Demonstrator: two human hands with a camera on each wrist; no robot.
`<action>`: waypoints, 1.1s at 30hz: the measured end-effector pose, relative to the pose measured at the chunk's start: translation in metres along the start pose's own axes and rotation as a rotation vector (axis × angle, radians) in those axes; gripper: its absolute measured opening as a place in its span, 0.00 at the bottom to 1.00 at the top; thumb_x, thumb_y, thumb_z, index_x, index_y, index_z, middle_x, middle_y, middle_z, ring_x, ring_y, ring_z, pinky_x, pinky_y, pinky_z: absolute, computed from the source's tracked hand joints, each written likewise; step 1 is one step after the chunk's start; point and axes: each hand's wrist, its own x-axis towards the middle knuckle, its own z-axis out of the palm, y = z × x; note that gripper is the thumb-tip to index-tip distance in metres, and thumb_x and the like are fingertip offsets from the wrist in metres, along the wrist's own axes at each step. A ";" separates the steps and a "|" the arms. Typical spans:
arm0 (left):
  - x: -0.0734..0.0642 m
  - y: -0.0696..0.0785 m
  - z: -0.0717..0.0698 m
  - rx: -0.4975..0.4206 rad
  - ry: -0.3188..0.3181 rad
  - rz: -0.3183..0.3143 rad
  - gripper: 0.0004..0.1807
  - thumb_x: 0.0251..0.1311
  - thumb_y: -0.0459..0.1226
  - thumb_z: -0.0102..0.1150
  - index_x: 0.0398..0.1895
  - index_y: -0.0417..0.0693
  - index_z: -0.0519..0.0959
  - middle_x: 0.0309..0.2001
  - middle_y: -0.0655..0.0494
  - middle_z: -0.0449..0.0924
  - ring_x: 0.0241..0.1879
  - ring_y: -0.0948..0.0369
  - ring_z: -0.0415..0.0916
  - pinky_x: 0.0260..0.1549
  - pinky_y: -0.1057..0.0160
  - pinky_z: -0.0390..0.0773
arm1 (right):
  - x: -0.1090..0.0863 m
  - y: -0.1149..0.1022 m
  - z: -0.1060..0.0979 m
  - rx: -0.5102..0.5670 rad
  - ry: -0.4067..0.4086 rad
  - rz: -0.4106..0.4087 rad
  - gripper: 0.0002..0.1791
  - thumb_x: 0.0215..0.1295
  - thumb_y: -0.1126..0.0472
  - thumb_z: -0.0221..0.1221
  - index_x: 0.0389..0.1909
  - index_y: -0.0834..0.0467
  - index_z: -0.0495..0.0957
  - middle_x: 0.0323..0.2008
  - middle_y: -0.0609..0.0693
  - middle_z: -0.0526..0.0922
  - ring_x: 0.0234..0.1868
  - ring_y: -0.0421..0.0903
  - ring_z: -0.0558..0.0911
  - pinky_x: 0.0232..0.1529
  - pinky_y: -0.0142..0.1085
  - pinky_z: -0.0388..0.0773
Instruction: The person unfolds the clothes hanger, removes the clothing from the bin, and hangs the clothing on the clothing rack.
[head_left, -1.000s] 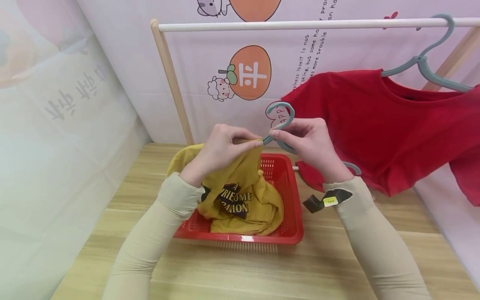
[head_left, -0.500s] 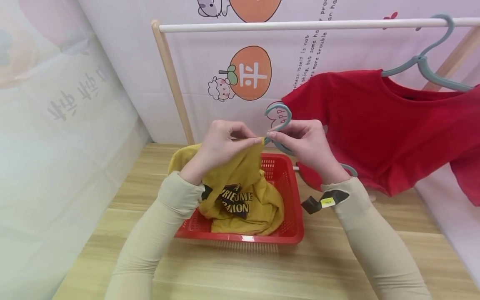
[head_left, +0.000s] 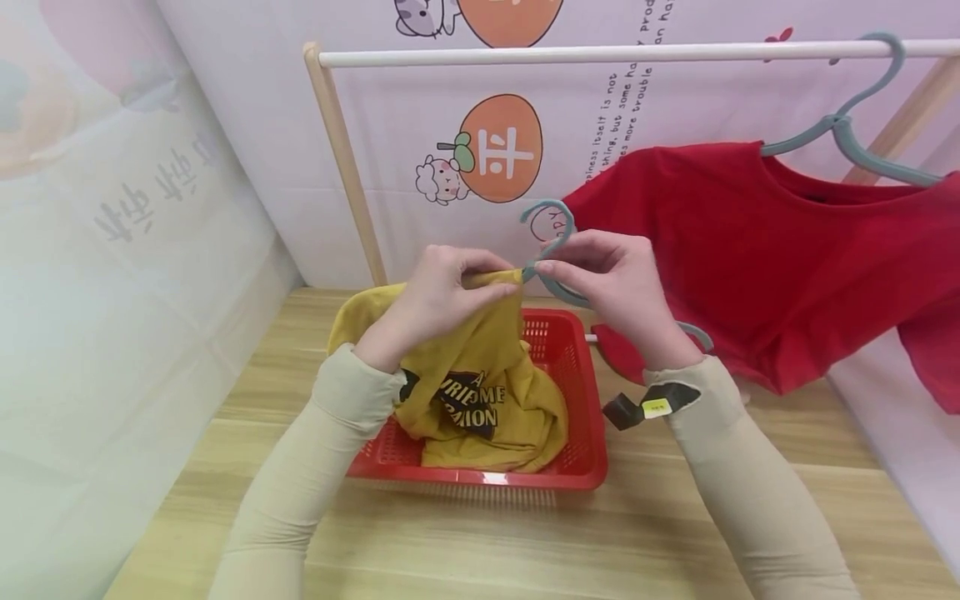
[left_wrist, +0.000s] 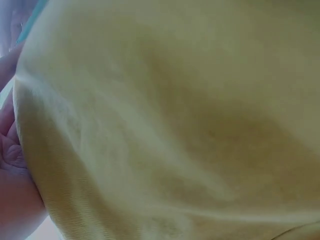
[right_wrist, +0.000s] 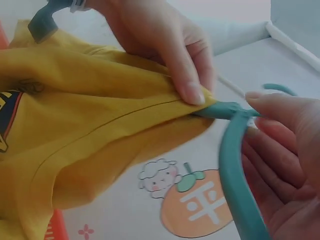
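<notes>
My left hand [head_left: 448, 298] pinches the neck edge of a yellow T-shirt [head_left: 487, 358], thumb on top, close to the neck of a teal hanger [right_wrist: 232, 150]. One arm of that hanger runs inside the shirt; the other stays outside, sloping down past my right wrist. With thumb and fingers, my right hand [head_left: 611, 275] grips the hanger just below its hook, which stands upright. Printed dark lettering shows on the shirt's front, and its lower part lies bunched in a red basket [head_left: 588, 417]. Yellow cloth fills most of the left wrist view.
Behind, a rack with a white rail [head_left: 570, 55] and wooden posts [head_left: 345, 167] spans the back. A red T-shirt [head_left: 757, 242] hangs from it at right on another teal hanger [head_left: 855, 142]. Everything stands on a wood-grain table [head_left: 450, 550] by a printed wall sheet.
The hanger's hook has tilted and shifted slightly left. The shirt's pinched edge has come up closer to the hanger's neck. Both hands keep their hold.
</notes>
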 end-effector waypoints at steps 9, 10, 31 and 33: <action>-0.005 0.001 -0.029 0.004 0.126 -0.006 0.10 0.63 0.40 0.72 0.43 0.46 0.89 0.39 0.62 0.88 0.41 0.68 0.83 0.46 0.67 0.81 | -0.022 -0.016 -0.018 0.102 0.018 -0.040 0.16 0.62 0.64 0.72 0.50 0.61 0.87 0.45 0.56 0.88 0.43 0.51 0.88 0.41 0.36 0.86; -0.006 0.002 -0.032 -0.002 0.138 -0.008 0.10 0.63 0.40 0.72 0.43 0.46 0.89 0.39 0.62 0.88 0.41 0.68 0.83 0.46 0.67 0.81 | -0.025 -0.014 -0.018 0.095 -0.006 -0.040 0.15 0.62 0.65 0.72 0.50 0.61 0.87 0.45 0.56 0.88 0.43 0.51 0.88 0.41 0.36 0.85; -0.016 0.029 -0.044 -0.127 0.181 0.043 0.09 0.60 0.36 0.74 0.42 0.44 0.89 0.40 0.61 0.88 0.42 0.66 0.85 0.46 0.64 0.83 | -0.008 0.091 0.012 -0.103 -0.372 0.355 0.23 0.64 0.47 0.69 0.56 0.56 0.86 0.47 0.50 0.88 0.52 0.50 0.83 0.57 0.49 0.79; -0.017 0.029 -0.043 -0.135 0.175 0.044 0.09 0.60 0.36 0.74 0.42 0.44 0.89 0.39 0.61 0.88 0.42 0.66 0.85 0.45 0.64 0.83 | -0.007 0.095 0.015 -0.102 -0.417 0.349 0.21 0.66 0.53 0.69 0.56 0.58 0.85 0.47 0.51 0.88 0.51 0.49 0.84 0.55 0.46 0.81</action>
